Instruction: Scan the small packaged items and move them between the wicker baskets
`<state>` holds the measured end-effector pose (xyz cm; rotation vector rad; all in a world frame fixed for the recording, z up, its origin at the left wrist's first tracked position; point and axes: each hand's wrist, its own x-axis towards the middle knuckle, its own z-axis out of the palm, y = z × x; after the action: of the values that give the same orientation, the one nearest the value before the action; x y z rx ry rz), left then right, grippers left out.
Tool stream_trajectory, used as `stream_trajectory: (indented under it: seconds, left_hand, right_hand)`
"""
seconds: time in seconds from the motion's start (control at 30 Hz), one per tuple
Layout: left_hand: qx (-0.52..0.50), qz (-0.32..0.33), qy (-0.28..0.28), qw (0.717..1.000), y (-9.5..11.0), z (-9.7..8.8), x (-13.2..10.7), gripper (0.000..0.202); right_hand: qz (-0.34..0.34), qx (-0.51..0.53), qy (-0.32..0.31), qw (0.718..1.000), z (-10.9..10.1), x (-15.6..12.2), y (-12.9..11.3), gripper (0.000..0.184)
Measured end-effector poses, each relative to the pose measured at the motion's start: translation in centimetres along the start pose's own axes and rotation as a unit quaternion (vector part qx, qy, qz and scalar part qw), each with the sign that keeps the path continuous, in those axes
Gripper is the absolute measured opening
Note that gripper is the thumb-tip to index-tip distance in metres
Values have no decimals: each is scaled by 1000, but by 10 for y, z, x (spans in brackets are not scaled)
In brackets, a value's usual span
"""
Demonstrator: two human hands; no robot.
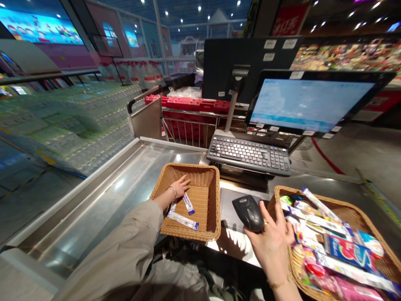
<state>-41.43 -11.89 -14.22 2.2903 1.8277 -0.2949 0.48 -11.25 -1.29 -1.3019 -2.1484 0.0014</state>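
My left hand (181, 185) reaches into a wicker basket (210, 196) on the steel counter, its fingers lying flat and apart above two thin white and blue packets (183, 220). A third narrow packet (189, 204) lies just beside the wrist. My right hand (272, 240) is wrapped round a black barcode scanner (249, 213) held over the counter between the two baskets. A second wicker basket (351, 209) at the right holds several colourful snack packets (346, 251).
A black keyboard (249, 154) and a tilted monitor (308, 103) stand behind the baskets. A steel counter (103, 205) runs off to the left. Red shopping baskets (188, 104) sit stacked beyond a metal rail. Stacked bottled water (72, 117) fills the left.
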Motion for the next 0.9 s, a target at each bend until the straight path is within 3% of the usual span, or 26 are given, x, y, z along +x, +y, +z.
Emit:
stream_trajectory:
  seconds: [0.23, 0.37, 0.43, 0.7, 0.9]
  left_hand:
    - [-25, -35, -7, 999, -10, -28, -8, 22]
    - [-51, -87, -3, 995, -12, -46, -12, 12]
    - [-69, -123, -2, 990, -7, -47, -12, 17]
    - [-120, -279, 59, 951, 47, -8, -5, 23]
    - [-118, -290, 109, 943, 60, 10, -11, 34]
  right_hand:
    - [2, -3, 0, 1000, -2, 1, -1, 27]
    - [1, 8, 2, 1000, 0, 1, -2, 23]
    - [1, 12, 7, 1000, 2, 1, -2, 21]
    - [10, 8, -1, 1000, 1, -1, -4, 21]
    - [4, -3, 8, 1000, -1, -3, -2, 20]
